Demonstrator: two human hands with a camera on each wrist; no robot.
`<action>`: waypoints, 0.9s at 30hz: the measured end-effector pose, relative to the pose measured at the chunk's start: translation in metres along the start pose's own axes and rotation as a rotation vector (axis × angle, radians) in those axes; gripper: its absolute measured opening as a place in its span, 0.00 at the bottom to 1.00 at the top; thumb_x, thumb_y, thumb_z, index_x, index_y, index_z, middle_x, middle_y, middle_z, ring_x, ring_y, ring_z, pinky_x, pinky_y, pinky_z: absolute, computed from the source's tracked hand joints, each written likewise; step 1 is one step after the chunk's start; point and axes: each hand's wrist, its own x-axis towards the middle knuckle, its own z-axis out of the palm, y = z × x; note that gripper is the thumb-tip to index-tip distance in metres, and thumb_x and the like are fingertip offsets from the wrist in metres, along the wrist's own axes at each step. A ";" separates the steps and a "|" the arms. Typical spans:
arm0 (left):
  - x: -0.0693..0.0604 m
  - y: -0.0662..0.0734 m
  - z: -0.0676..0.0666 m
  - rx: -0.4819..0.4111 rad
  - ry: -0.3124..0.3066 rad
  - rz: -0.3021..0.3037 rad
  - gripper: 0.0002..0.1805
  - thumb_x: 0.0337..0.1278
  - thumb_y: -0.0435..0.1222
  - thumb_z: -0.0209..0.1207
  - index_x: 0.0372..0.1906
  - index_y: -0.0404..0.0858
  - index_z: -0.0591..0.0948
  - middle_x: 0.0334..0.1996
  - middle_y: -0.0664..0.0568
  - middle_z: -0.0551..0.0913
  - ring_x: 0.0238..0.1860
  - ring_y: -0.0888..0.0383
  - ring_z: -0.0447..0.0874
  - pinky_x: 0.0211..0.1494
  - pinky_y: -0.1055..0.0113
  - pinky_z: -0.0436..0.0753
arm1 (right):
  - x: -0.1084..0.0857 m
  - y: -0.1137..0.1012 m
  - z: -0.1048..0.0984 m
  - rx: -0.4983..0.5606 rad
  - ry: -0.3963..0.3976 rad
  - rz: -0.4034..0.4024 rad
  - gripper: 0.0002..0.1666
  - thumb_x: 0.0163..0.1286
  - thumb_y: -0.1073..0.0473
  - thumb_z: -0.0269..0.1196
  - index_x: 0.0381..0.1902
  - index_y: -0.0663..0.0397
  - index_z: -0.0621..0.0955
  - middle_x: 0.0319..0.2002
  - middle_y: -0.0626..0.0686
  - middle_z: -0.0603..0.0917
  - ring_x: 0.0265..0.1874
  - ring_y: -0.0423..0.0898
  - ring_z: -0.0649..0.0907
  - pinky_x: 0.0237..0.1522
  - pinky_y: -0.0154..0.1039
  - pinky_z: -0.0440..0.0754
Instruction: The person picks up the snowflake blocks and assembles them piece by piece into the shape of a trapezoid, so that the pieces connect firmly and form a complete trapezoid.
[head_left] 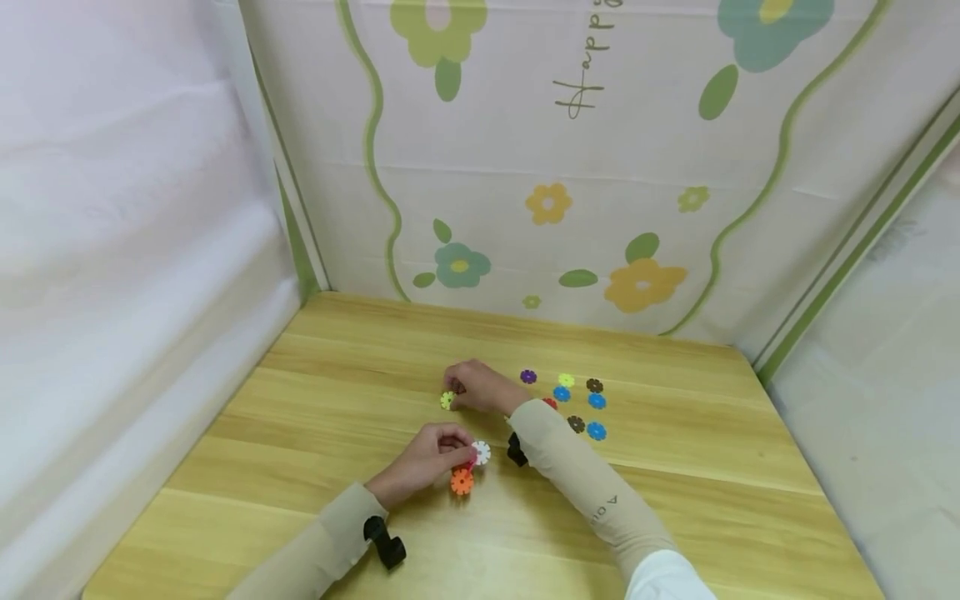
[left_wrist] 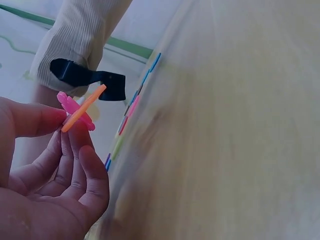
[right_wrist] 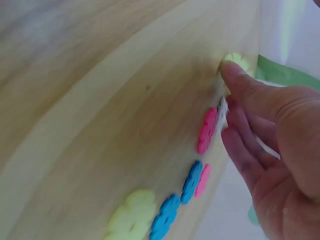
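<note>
My left hand [head_left: 427, 458] pinches a small cluster of joined notched snowflake discs between thumb and fingertips. In it are a white disc [head_left: 482, 452], an orange disc [head_left: 462, 482] and a pink disc [left_wrist: 75, 110], the orange one set at an angle to the pink in the left wrist view. Farther forward, my right hand [head_left: 480, 387] has a yellow-green disc [head_left: 447, 401] at its fingertips. The right wrist view shows the thumb [right_wrist: 237, 75] against that disc's face; the index fingertip is hidden behind.
Loose discs lie right of my right hand, among them purple [head_left: 528, 377], yellow [head_left: 566, 380], brown [head_left: 595, 386] and blue [head_left: 596, 431] ones. My right forearm partly covers a red disc [head_left: 550, 403]. A flowered cloth [head_left: 480, 167] hangs behind the wooden table [head_left: 300, 400].
</note>
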 end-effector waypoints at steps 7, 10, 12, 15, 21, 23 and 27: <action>0.002 0.002 -0.002 0.006 0.014 -0.002 0.12 0.73 0.39 0.65 0.50 0.33 0.84 0.45 0.45 0.88 0.43 0.59 0.85 0.46 0.71 0.85 | -0.029 0.012 -0.011 0.172 0.039 0.021 0.05 0.72 0.62 0.71 0.41 0.48 0.85 0.37 0.45 0.88 0.37 0.36 0.85 0.43 0.31 0.86; 0.004 0.005 -0.003 -0.002 0.011 0.008 0.13 0.73 0.39 0.65 0.50 0.32 0.84 0.44 0.44 0.88 0.42 0.58 0.85 0.45 0.71 0.85 | -0.047 0.014 -0.020 0.239 0.050 0.034 0.05 0.72 0.63 0.71 0.42 0.48 0.85 0.38 0.45 0.89 0.38 0.39 0.87 0.43 0.33 0.87; 0.006 0.006 -0.002 -0.003 0.003 0.016 0.14 0.74 0.40 0.65 0.50 0.32 0.84 0.44 0.44 0.88 0.42 0.58 0.85 0.45 0.71 0.85 | -0.059 0.015 -0.024 0.282 0.068 0.032 0.04 0.73 0.62 0.70 0.42 0.49 0.85 0.38 0.46 0.90 0.39 0.42 0.89 0.43 0.34 0.88; 0.009 0.008 -0.001 0.001 -0.005 0.019 0.14 0.74 0.41 0.64 0.50 0.32 0.83 0.43 0.44 0.88 0.42 0.58 0.85 0.44 0.71 0.85 | -0.077 0.017 -0.029 0.329 0.105 0.026 0.04 0.73 0.62 0.70 0.42 0.49 0.84 0.38 0.46 0.90 0.41 0.47 0.90 0.43 0.36 0.89; 0.014 0.011 0.004 -0.002 -0.010 -0.001 0.14 0.75 0.41 0.64 0.50 0.33 0.84 0.44 0.45 0.88 0.42 0.58 0.85 0.45 0.71 0.85 | -0.109 0.024 -0.027 0.380 0.164 0.031 0.04 0.73 0.58 0.70 0.42 0.45 0.84 0.39 0.45 0.88 0.41 0.50 0.89 0.45 0.41 0.89; 0.015 0.013 0.006 -0.004 -0.011 -0.012 0.13 0.75 0.40 0.64 0.50 0.33 0.84 0.44 0.46 0.88 0.43 0.58 0.86 0.46 0.70 0.85 | -0.118 0.025 -0.024 0.394 0.181 0.029 0.04 0.73 0.57 0.70 0.43 0.44 0.84 0.39 0.45 0.87 0.40 0.49 0.88 0.45 0.41 0.89; 0.018 0.014 0.009 -0.012 -0.019 -0.024 0.13 0.74 0.39 0.64 0.50 0.33 0.84 0.43 0.47 0.88 0.43 0.58 0.86 0.47 0.69 0.86 | -0.131 0.024 -0.018 0.402 0.234 0.007 0.05 0.73 0.58 0.71 0.42 0.44 0.84 0.39 0.45 0.87 0.39 0.42 0.87 0.47 0.37 0.88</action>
